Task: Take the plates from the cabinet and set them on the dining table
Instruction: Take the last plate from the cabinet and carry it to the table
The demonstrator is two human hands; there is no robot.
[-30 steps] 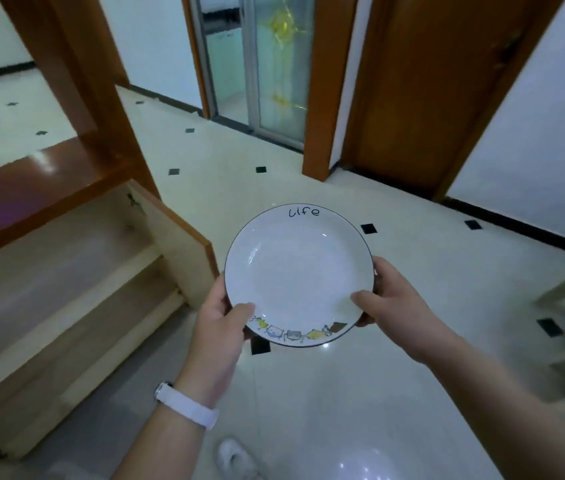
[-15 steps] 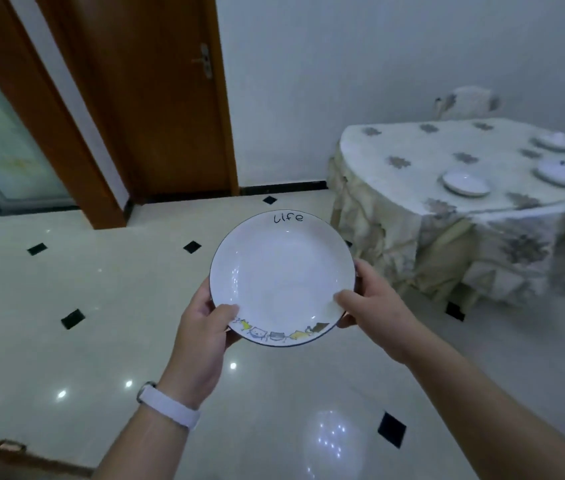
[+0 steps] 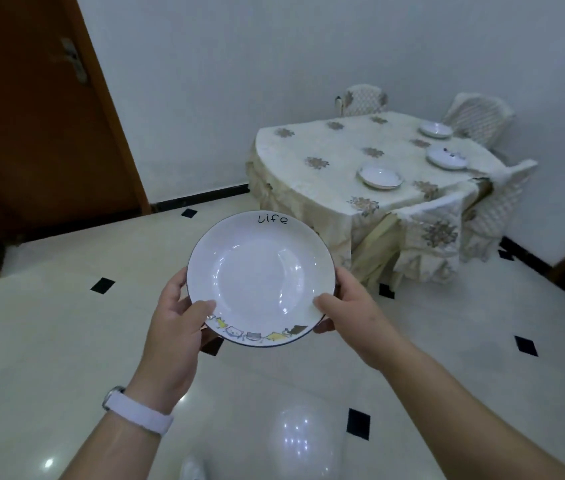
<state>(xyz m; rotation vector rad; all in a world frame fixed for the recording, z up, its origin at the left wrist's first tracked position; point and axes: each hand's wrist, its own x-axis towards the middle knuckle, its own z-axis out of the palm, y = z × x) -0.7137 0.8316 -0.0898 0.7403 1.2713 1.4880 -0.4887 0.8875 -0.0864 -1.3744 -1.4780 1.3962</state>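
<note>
Both hands, the left hand and the right hand, grip the rim of the plate above the floor, so the carrying step is in hand, and next it must reach a free place on the far right table.

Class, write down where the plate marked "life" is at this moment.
In the head view the plate is at centre, held above the tiled floor between the left hand and right hand, short of the dining table at upper right.
</note>
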